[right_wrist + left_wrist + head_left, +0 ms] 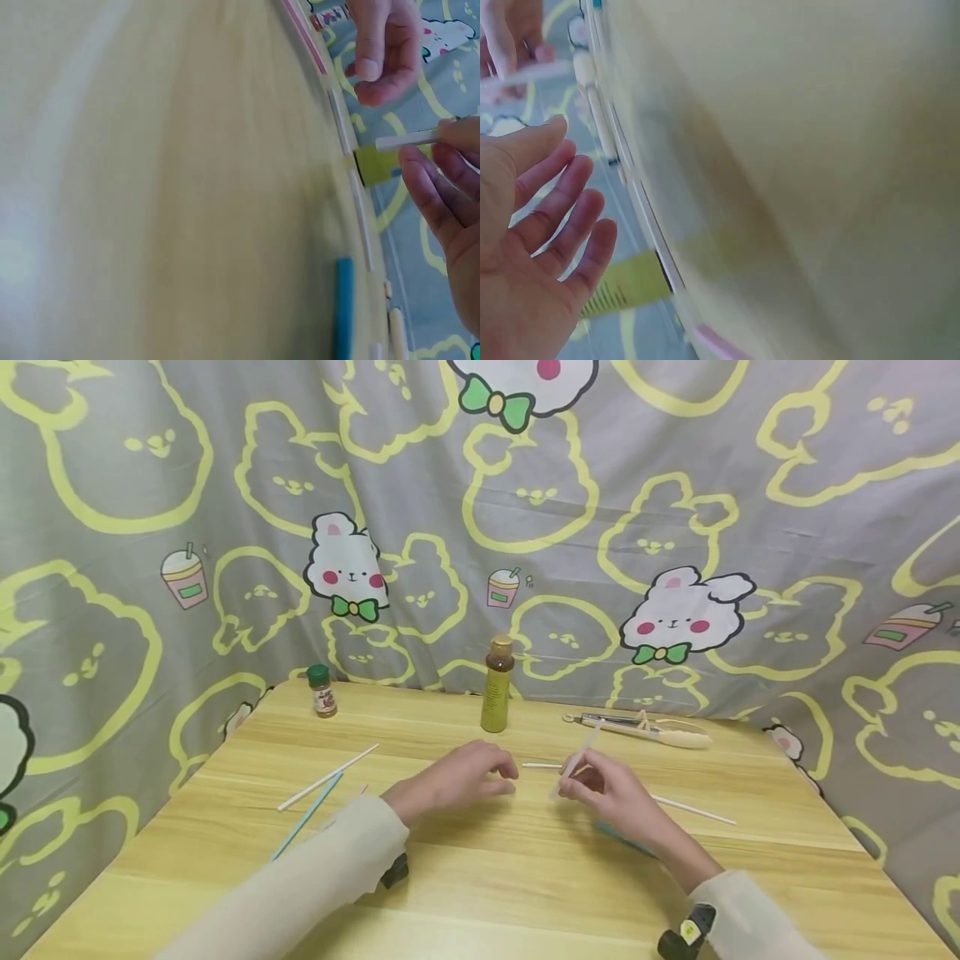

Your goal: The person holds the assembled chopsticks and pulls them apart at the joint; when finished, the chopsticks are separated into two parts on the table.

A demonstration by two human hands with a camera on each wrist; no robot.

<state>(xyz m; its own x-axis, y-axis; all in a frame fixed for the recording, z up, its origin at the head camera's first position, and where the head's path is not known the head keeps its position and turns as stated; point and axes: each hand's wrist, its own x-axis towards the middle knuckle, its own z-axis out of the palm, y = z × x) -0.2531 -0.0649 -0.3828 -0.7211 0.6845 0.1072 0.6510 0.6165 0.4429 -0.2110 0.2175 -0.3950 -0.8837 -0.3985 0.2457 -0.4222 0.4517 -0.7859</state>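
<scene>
- Nearest me, a thin blue straw-like stick [624, 838] lies on the pale wood-grain tabletop [525, 893], partly hidden by the right forearm.
- By the cream left sleeve [300, 877] lie a second blue stick [307, 817] and, beside it, a slim white stick [327, 778]; a pink tip [364, 789] peeks past the cuff.
- The left hand [468, 777] hovers with loosely bent fingers, holding nothing.
- Across from it, the right hand [611, 789] pinches a translucent white stick [576, 768] between thumb and fingers, tilted and raised off the wood. I'd say a light pinch suits it, since something so thin could bend or roll; the left hand is well placed to steady the lower end.
- Two more white sticks lie about the right hand, one behind its fingers [540, 766], one past the wrist [693, 810]; a low sweep could nudge them.
- Farther back stand a green-lidded spice jar [321, 692] and a gold-capped olive bottle [496, 693], with metal-and-cream tongs [678, 737] lying to the right.
- Behind hangs a grey bear-print curtain [420, 477].
</scene>
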